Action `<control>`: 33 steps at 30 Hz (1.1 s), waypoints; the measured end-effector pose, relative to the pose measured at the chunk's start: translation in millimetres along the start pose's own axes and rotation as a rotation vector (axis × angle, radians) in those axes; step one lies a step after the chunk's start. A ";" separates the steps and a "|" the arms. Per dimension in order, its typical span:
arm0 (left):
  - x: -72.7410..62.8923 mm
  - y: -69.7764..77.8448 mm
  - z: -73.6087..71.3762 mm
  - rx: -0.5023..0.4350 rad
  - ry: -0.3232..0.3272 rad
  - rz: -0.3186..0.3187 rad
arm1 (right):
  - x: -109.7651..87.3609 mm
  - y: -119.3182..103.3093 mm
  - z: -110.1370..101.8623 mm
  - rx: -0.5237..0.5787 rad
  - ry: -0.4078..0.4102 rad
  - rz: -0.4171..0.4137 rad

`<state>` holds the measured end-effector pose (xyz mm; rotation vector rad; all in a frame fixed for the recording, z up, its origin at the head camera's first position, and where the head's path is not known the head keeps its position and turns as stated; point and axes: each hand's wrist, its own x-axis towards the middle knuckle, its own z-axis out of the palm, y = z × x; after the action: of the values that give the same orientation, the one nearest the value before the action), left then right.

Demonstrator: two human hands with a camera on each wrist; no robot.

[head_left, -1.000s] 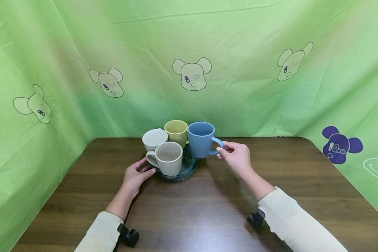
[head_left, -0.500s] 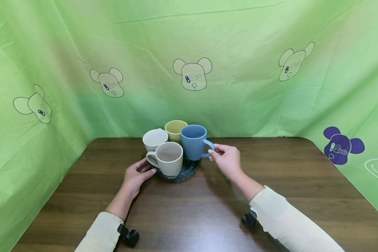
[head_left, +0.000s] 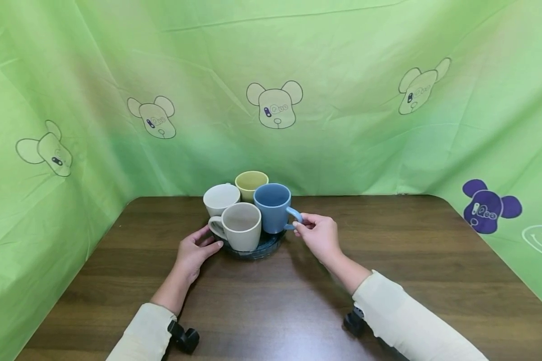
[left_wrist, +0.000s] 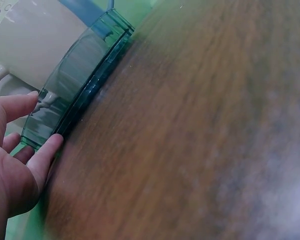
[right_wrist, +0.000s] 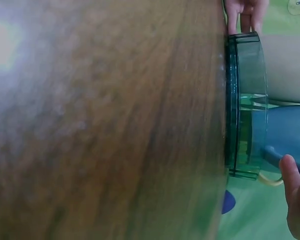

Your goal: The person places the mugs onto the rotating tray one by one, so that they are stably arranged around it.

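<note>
Four mugs sit on a round clear blue-green tray [head_left: 255, 255]. My right hand [head_left: 318, 234] pinches the handle of the blue mug [head_left: 273, 210], which is upright over the tray's right side. Through the tray wall [right_wrist: 252, 70] in the right wrist view, its lower part shows inside the rim; whether its base touches the tray I cannot tell. My left hand [head_left: 195, 253] touches the tray's left side with extended, spread fingers [left_wrist: 21, 106]. Beside it is the beige mug [head_left: 243, 228], handle leftward. Behind are a white mug [head_left: 221, 198] and a yellow-green mug [head_left: 251, 183].
The brown wooden table [head_left: 235, 311] reaches forward to a green curtain [head_left: 343, 145] printed with bear heads. The tray stands near the table's far edge. Black wrist cameras [head_left: 185, 338] hang below both sleeves.
My right hand has moved left and slightly toward me, bringing the blue mug down over the tray and against the beige mug's side in view. The left hand has stayed in place.
</note>
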<state>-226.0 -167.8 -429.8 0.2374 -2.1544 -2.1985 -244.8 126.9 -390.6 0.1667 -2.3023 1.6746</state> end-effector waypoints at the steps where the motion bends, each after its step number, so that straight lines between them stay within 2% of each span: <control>1: 0.2 -0.2 -0.1 -0.001 0.000 0.001 | -0.1 -0.3 0.4 -0.003 -0.006 -0.001; 4: 1.1 -0.7 -0.4 0.000 0.001 0.000 | -1.2 -2.2 1.2 -0.022 -0.021 -0.003; 11: 0.8 0.1 -1.0 -0.010 -0.009 0.000 | -7.9 -5.7 11.1 -0.164 -0.065 -0.051; 17: -0.2 -0.5 -0.4 -0.017 -0.006 0.010 | -13.1 -9.3 19.3 -0.183 -0.108 -0.037; 20: 0.8 -1.2 -0.5 -0.019 0.004 0.006 | -13.9 -11.3 20.9 -0.160 -0.140 -0.005; 27: 1.7 -0.7 2.7 -0.022 0.011 0.015 | -14.5 -17.2 19.3 -0.005 -0.189 0.095; 33: -2.7 -2.2 5.1 -0.038 0.036 0.004 | -13.3 -19.0 21.4 0.019 -0.186 0.140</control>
<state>-223.9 -162.3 -431.8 0.2686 -2.0904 -2.2127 -230.7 99.7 -383.3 0.1760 -2.4860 1.8194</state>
